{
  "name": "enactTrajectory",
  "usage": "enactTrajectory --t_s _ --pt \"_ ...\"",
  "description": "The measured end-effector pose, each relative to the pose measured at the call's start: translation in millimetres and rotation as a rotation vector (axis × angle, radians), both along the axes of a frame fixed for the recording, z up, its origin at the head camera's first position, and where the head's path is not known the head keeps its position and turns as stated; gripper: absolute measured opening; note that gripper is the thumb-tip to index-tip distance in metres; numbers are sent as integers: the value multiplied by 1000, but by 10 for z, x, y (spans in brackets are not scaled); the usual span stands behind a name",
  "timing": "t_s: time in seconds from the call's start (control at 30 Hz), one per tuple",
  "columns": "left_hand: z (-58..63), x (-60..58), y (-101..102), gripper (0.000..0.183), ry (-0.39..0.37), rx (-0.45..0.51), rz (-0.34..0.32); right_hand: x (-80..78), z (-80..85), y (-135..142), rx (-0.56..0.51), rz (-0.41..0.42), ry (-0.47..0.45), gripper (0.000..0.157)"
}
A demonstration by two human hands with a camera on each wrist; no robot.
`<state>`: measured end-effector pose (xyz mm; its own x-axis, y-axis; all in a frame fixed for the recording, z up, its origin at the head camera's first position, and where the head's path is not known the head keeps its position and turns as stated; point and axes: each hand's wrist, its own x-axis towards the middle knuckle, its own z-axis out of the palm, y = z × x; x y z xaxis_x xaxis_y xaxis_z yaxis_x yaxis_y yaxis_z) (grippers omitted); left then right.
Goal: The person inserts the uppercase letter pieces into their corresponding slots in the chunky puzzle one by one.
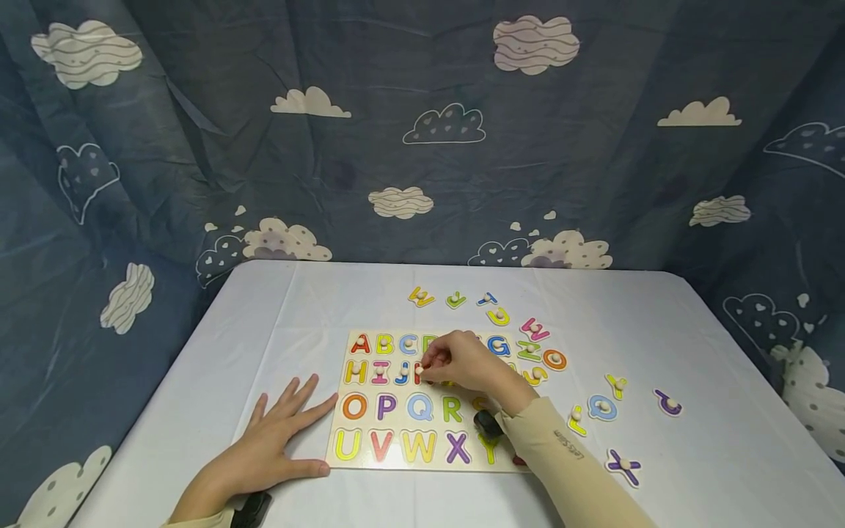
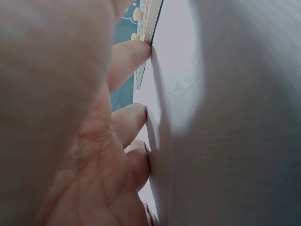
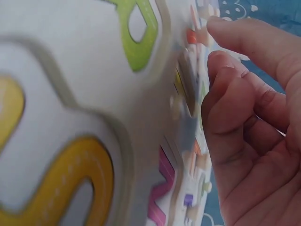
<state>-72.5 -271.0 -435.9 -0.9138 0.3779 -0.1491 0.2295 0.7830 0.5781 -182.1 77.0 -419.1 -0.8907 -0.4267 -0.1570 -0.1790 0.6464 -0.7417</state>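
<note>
A wooden alphabet puzzle board (image 1: 403, 424) lies flat on the white table. Over its second row, my right hand (image 1: 469, 363) has its fingers curled, thumb and index pinching the small knob of a red letter piece (image 1: 418, 375) beside the blue J (image 1: 401, 373). That red piece is partly covered by the fingers; its red edge (image 3: 191, 36) shows at the fingertips in the right wrist view. My left hand (image 1: 277, 436) is spread on the table, fingers extended, with index fingertip and thumb against the board's left edge.
Loose knobbed letters lie behind and right of the board, among them an orange O (image 1: 554, 359), a blue Q (image 1: 602, 408), a purple X (image 1: 623, 467) and a yellow U (image 1: 498, 316). The right sleeve (image 1: 571, 462) covers the board's lower right. A cloud-patterned curtain (image 1: 422, 176) hangs behind.
</note>
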Motion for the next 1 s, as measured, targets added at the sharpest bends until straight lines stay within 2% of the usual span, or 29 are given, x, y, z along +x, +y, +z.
enactTrajectory --t_s 0.23,0.37,0.6,0.8,1.0 --pt "-10 -6 16 104 2 -3 11 21 76 223 -12 -19 16 11" --pt "-16 -6 16 103 11 6 9 51 123 412 -10 -35 58 9" --pt "-29 -4 5 103 25 -1 8 187 232 743 -14 -153 89 12" --pt "-14 1 16 103 13 -10 16 346 230 966 -17 -255 153 23" --pt "4 0 30 103 -1 -17 17 509 253 1144 2 -327 167 28"
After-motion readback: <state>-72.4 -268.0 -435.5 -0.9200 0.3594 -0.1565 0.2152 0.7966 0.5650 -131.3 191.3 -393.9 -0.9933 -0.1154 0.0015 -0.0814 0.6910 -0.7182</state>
